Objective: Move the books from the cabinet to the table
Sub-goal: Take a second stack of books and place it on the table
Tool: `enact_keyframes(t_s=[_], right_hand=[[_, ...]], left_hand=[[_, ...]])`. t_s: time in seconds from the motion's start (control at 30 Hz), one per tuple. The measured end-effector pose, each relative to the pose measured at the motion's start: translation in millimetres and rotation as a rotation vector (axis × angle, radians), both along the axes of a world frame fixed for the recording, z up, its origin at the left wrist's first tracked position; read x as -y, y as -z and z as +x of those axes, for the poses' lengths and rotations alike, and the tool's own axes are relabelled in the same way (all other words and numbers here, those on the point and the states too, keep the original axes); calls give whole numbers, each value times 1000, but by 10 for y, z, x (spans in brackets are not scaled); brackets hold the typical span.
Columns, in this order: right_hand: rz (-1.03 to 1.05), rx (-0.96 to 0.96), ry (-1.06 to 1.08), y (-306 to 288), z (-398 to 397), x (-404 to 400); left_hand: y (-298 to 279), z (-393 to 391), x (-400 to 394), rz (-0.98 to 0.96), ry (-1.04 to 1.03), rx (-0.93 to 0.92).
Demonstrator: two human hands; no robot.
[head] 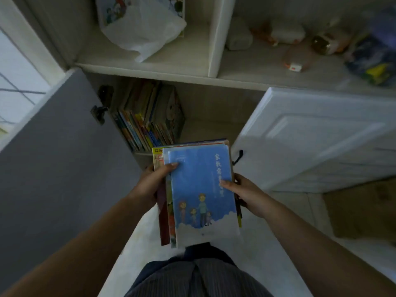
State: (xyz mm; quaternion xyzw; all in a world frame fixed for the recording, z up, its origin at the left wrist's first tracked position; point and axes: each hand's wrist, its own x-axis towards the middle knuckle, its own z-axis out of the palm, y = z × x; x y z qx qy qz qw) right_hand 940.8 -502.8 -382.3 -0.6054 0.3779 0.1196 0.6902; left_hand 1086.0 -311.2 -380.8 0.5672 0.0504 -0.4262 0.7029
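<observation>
Both hands, left and right, grip blue-covered book stack; open white cabinet doors flank it; upright colourful books behind.

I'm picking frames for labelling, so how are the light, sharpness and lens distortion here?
Head view: dim overall, brightest at the window on the left; the blue book atop the stack held by the left hand and right hand is fairly sharp; upper-right shelf items are blurred; the cabinet doors bow from the wide-angle lens.
</observation>
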Motion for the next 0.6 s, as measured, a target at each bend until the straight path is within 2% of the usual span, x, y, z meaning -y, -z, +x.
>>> enact_keyframes(t_s=[0.2,0.4,0.43,0.6], right_hand=[[45,82,287,-91,-586,-447],[21,42,456,-180,-1189,-697],[10,40,556,-197,-1467,-775],[-12,-13,819,-203,-2192,-1067]], left_hand=[[-16,-169,37,31,231,-56],[17,-486,217,13,472,-56],[-4,-688,337,23,579,-62],[-25,-1272,619,43,861,-52]])
